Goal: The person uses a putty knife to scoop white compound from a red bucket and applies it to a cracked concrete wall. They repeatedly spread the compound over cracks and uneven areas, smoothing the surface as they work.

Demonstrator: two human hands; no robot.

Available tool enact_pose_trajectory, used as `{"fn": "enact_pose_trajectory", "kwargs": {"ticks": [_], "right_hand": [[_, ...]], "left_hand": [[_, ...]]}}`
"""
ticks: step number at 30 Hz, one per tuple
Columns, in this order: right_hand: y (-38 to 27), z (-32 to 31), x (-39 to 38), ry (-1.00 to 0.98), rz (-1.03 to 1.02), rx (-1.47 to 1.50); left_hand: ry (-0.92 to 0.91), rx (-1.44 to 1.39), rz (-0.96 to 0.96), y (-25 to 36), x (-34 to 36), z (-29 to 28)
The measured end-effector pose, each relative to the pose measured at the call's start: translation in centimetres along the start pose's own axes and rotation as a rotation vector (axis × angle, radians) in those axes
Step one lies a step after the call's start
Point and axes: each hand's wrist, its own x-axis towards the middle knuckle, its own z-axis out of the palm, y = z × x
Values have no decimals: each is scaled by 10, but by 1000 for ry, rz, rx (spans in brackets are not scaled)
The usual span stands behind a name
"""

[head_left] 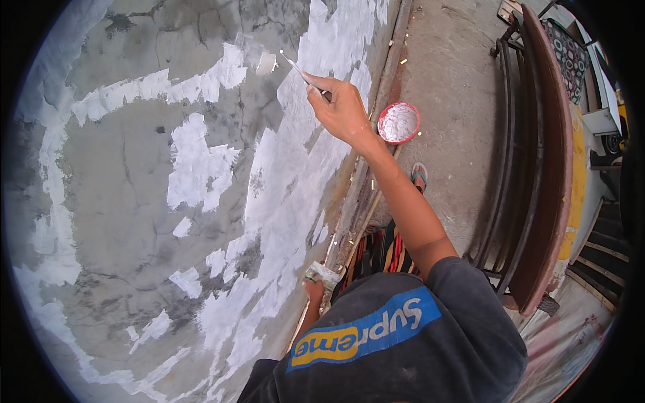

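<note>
Right hand [342, 107], upper centre, fingers pinched on putty knife [295, 67], blade flat against grey wall [121, 174] for spreading. Left hand [314, 287], lower centre, grips putty-laden scraper [322, 273]. Red putty bucket [398, 123] within reach.

It was an outdoor work spot beside a building, under repair. A rough grey cement wall [134, 201] carried uneven patches of fresh white filler, and a red tub [398, 123] of the same white paste sat on the bare concrete ground [457, 101]. A rusty metal bench [537, 168] stood nearby.
</note>
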Motion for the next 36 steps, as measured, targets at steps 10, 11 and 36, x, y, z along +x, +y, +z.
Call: {"fn": "enact_pose_trajectory", "kwargs": {"ticks": [10,11,36], "right_hand": [[-13,-10,-2,-222,54,-15],[-11,-10,5,-198,59,-10],[3,-3,-5,-67,-4,-19]], "left_hand": [[41,-6,23,-1,-5,7],[34,-22,1,-6,-6,9],[20,-10,-50,-10,-4,2]]}}
